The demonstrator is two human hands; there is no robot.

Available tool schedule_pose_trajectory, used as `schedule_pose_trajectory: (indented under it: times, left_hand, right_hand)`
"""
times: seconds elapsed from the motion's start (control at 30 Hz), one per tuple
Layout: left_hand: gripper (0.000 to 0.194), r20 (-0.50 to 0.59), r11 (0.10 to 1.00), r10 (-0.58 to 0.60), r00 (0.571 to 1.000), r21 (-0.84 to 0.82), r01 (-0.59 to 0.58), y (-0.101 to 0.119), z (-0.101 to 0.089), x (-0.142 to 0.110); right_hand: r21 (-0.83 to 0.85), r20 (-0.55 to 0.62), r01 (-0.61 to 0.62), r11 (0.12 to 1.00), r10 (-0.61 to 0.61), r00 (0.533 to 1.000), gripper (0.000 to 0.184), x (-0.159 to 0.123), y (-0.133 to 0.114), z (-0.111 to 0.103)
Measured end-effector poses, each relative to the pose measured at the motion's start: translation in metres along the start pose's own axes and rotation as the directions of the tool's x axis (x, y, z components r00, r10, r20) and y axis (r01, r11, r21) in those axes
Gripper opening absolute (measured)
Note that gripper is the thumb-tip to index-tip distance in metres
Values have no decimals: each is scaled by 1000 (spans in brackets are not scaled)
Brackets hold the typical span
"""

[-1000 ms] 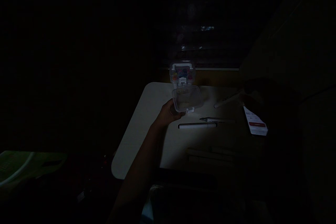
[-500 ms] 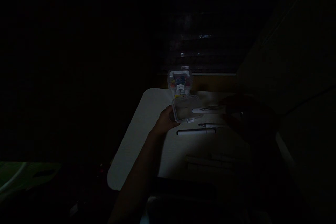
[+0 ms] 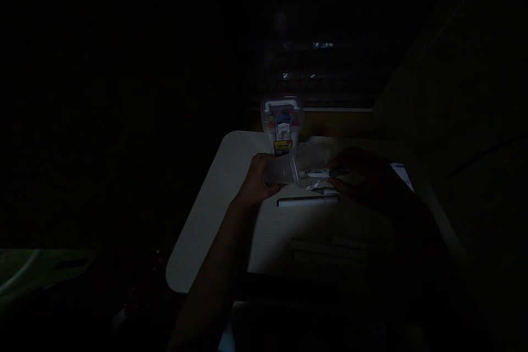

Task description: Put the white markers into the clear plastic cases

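My left hand (image 3: pixel 259 179) is wrapped round a clear plastic box (image 3: pixel 282 169), which is tilted with its mouth facing right. In my right hand (image 3: pixel 350 176) a white marker (image 3: pixel 317 174) is pinched, its far end at or inside the box's mouth; the dim light hides exactly how deep. Just below lies another marker with a grey tip (image 3: pixel 324 191), partly behind my right fingers. A capped white marker (image 3: pixel 307 201) rests in front of the box. Behind it stands a second clear box (image 3: pixel 282 121) with a white handle, a yellow label and several coloured marker ends inside.
The pale table (image 3: pixel 206 225) has a rounded left edge. Several markers (image 3: pixel 330 250) lie in shadow near its front. A lit phone (image 3: pixel 402 173) lies at the right, partly behind my right arm. A dark ribbed surface (image 3: pixel 309 74) rises beyond the table.
My right hand has come left from beside the phone, bringing the white marker to the box. My left hand has tipped the box so its mouth turns from facing me to facing right.
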State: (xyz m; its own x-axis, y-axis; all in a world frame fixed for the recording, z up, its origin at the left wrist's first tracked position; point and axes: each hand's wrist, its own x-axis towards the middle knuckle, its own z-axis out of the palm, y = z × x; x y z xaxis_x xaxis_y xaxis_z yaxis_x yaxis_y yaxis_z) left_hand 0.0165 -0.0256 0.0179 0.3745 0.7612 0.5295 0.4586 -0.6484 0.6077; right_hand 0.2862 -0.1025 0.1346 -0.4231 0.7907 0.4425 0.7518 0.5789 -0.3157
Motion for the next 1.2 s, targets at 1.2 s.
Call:
schedule_pose_trajectory:
  times: [1.2]
  left_hand:
    - [63,-209,997,34,977,81,-17,-13,14,-14]
  right_hand:
    - [0,444,-381,925,341,828,30,-3,52,12]
